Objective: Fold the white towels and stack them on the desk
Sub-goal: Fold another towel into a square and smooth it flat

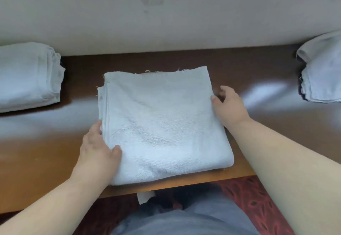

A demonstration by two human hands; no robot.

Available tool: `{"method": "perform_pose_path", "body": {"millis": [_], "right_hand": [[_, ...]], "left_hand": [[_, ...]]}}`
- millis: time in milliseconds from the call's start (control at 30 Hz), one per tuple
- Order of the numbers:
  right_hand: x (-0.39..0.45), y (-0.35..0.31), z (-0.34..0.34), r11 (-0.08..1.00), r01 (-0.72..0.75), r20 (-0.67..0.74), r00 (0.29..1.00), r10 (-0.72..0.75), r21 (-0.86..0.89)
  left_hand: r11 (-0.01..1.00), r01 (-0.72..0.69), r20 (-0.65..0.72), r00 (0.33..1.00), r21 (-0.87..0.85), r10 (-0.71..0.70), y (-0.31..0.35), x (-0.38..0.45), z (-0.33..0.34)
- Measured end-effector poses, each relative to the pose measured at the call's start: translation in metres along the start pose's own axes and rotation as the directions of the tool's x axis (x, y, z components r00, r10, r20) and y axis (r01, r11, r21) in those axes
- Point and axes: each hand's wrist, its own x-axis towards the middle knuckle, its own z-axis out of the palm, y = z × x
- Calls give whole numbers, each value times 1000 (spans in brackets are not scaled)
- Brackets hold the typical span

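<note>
Both hands (96,148) (227,104) — gripping folded towel (158,124)

Likely a hotel or guest room. A glossy wooden desk (258,72) meets a plain wall (92,13) across the upper frame. Patterned red carpet (249,198) shows lower right.

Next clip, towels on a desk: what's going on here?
A person is handling a folded white towel in the middle of the wooden desk. The left hand grips its near left edge, thumb on top, and the right hand holds its right edge. A stack of folded towels sits at the far left, and another pile of towels at the far right.
</note>
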Motion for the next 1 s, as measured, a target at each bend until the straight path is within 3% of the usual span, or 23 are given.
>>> {"method": "perform_pose_path", "body": {"millis": [100,167,233,333,400,500,600,667,733,800,867,933,1000], "right_hand": [[10,-8,-1,988,14,-53,999,-6,151],[22,-23,1,982,66,-53,997,-57,176],[37,-38,6,984,74,18,997,-78,164],[54,-46,21,998,-26,87,996,21,61],[61,-43,30,999,-37,19,999,37,-24],[72,-40,35,998,5,-136,991,3,59],[83,-46,32,996,12,-163,987,2,83],[84,-49,29,1000,-2,-166,986,3,8],[69,-56,29,987,38,-202,977,-70,-157],[36,-66,39,946,227,-115,959,-258,-233],[-6,-69,60,861,431,102,902,-419,-270],[-40,-61,76,745,545,285,838,-466,-385],[-51,-47,78,669,556,338,831,-442,-493]], "left_hand": [[931,-235,-49,965,278,258,39,26,-4],[863,-380,9,917,332,400,75,53,-2],[814,-439,103,895,381,435,102,81,9],[775,-334,162,942,537,294,111,112,26],[779,-240,116,970,579,212,105,121,35],[762,-278,103,957,585,269,108,137,40],[752,-303,120,950,585,289,122,152,36],[739,-277,75,953,615,295,128,150,36],[727,-347,43,915,593,401,132,132,37],[679,-536,122,821,501,558,131,100,45],[624,-646,239,754,440,612,119,67,56],[639,-604,279,793,476,541,97,50,61],[696,-480,211,873,534,440,72,47,57]]}}
